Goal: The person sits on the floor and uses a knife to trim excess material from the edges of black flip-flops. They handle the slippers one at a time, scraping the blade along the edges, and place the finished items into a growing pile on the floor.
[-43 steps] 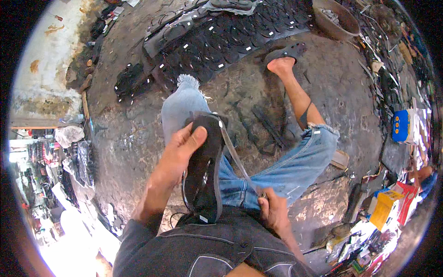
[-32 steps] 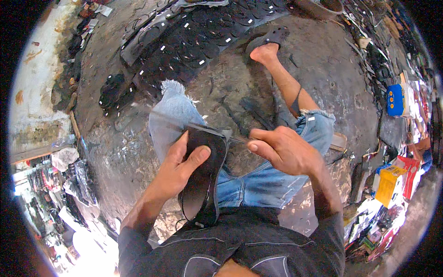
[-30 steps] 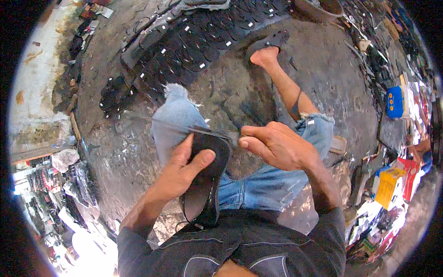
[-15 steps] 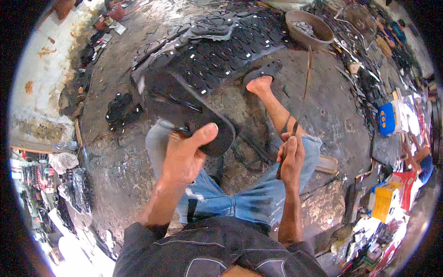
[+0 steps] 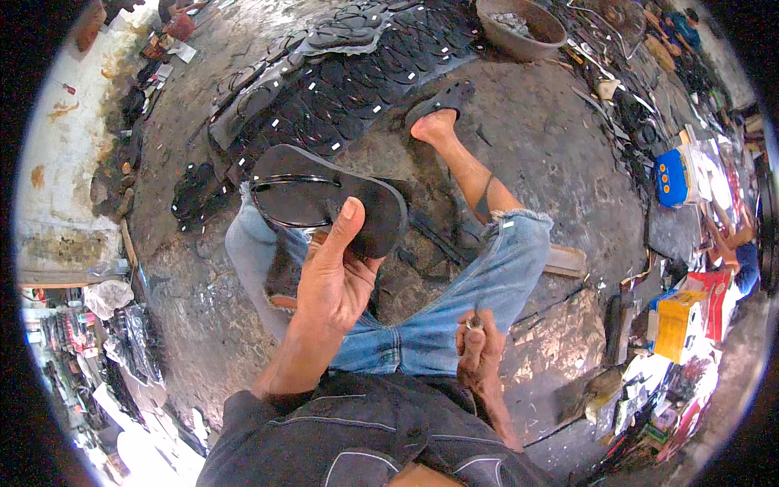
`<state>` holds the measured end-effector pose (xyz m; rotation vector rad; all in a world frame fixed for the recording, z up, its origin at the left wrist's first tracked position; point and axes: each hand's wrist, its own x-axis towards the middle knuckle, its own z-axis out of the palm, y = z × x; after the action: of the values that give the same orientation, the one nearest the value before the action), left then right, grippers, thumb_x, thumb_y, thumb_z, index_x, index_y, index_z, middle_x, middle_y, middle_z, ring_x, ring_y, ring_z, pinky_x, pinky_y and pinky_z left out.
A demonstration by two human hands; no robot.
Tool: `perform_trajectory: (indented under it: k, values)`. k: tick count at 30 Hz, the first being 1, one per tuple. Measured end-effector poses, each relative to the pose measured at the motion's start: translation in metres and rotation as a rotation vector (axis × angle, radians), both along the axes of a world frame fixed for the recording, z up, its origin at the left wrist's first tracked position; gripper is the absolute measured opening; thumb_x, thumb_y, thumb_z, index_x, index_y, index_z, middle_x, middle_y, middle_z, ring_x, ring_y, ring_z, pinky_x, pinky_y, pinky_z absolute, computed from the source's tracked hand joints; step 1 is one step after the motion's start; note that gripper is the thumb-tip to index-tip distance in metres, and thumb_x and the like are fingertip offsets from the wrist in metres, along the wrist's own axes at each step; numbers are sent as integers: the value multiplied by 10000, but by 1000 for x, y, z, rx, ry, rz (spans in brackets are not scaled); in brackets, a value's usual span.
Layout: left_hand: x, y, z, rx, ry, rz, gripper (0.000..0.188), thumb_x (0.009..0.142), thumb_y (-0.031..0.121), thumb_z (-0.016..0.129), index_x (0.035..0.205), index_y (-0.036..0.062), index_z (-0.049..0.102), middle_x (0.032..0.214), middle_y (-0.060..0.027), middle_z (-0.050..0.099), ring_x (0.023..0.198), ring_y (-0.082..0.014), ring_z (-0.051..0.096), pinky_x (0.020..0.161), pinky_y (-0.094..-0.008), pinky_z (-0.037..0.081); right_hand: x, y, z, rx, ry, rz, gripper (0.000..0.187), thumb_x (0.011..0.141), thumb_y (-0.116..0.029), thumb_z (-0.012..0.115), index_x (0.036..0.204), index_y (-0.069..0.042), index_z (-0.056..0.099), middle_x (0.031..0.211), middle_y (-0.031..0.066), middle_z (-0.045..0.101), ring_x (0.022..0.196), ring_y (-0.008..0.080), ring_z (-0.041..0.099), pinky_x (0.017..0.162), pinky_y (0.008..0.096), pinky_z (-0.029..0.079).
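My left hand grips a black flip-flop by its sole, the thumb laid over the footbed. The sandal is tilted up above my left thigh, and its glossy dark strap arches over the wider end. Low over my right thigh, my right hand is closed around a thin tool. Only a small round metallic part of that tool shows clearly at the fingers; its long narrow shaft, seen earlier, is foreshortened or hidden.
Rows of black flip-flops cover a sheet on the floor ahead. Beyond them at right stands a brown basin. More black sandals lie at left. A wooden block sits beside my right knee; boxes and scraps line the right.
My right hand has dropped toward my lap, and the long tool no longer points up and away. The sandal in my left hand has turned so its footbed and strap show more clearly.
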<state>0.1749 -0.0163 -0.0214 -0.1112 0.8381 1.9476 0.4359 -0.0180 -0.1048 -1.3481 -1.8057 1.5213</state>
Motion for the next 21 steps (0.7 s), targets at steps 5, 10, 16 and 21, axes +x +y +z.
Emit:
perform_trajectory:
  k: [5, 10, 16, 21]
  values:
    - [-1, -3, -8, -15, 38, -18, 231, 991, 194, 700, 1188, 80, 661, 1160, -62, 729, 1046, -195, 716, 925, -362, 618, 4, 0, 10, 103, -104, 233, 308, 1013, -366, 578, 1109, -77, 623, 820, 241, 664, 740, 475, 661, 634, 501, 495]
    - [8, -16, -11, -111, 111, -78, 240, 990, 140, 686, 1210, 57, 639, 1158, -85, 721, 1043, -241, 712, 869, -431, 629, 4, 22, 14, 122, -414, 273, 350, 1010, -404, 590, 1147, -82, 602, 818, 234, 674, 775, 485, 662, 642, 528, 489]
    - [11, -47, -26, -128, 290, -187, 402, 927, 90, 735, 1297, 24, 593, 1151, -110, 713, 1029, -318, 712, 772, -509, 634, -14, 72, 28, 196, -243, 531, 347, 1037, -411, 527, 1133, -82, 583, 796, 221, 674, 808, 485, 653, 681, 558, 482]
    - [9, -64, -26, -295, 361, -345, 655, 797, 147, 870, 1342, -10, 543, 1234, -117, 690, 1049, -258, 699, 964, -387, 554, -66, 66, 17, 135, -74, 503, 289, 1030, -335, 542, 1115, -63, 586, 761, 240, 648, 765, 457, 650, 663, 534, 484]
